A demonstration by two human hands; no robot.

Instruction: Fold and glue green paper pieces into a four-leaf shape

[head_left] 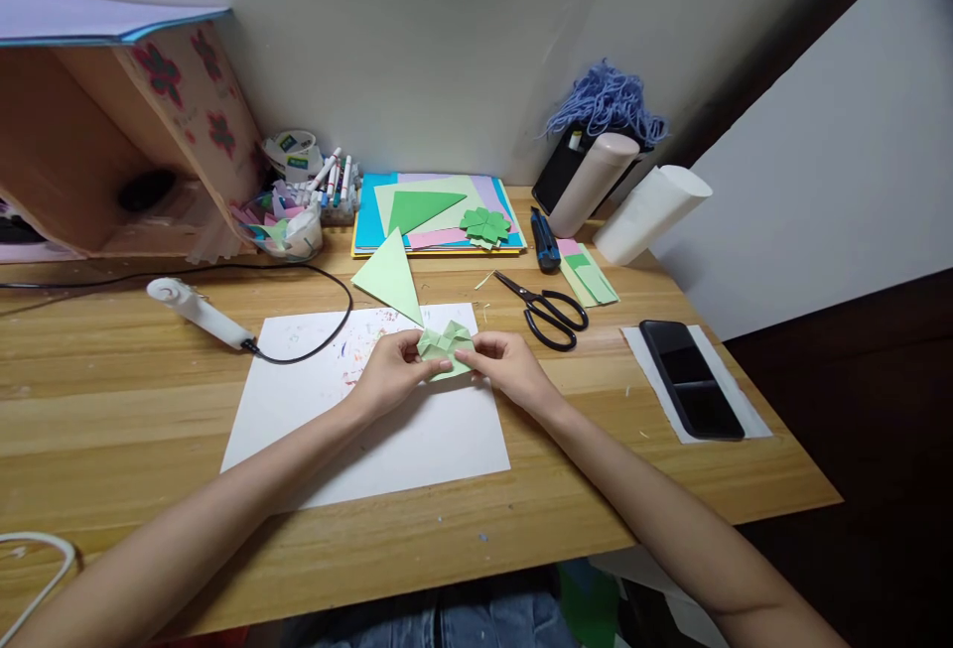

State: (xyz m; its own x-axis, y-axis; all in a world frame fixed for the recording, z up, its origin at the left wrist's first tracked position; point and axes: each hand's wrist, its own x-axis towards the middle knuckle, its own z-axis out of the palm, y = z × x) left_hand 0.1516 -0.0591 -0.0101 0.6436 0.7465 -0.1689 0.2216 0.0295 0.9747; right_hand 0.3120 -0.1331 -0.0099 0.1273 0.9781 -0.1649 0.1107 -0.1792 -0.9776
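Observation:
A small pale green piece of folded paper (447, 348) is held between both hands over a white sheet (357, 450). My left hand (394, 368) pinches its left side, thumb on the near face. On its right side, my right hand (506, 362) grips it the same way; the fingers behind the paper are hidden. Creases and small raised flaps show along its top. Just beyond lies a pale green paper triangle (391, 276), its tip close to the folded piece. Black-handled scissors (547, 311) rest on the table to the right of my right hand.
Behind are a stack of coloured paper (368, 221) with a green paper clover (485, 224), a blue utility knife (545, 241) and paper strips (588, 273). A phone (691, 380) lies right; a white corded device (198, 313) lies left. Markers (339, 182) and white rolls (653, 214) stand near the wall.

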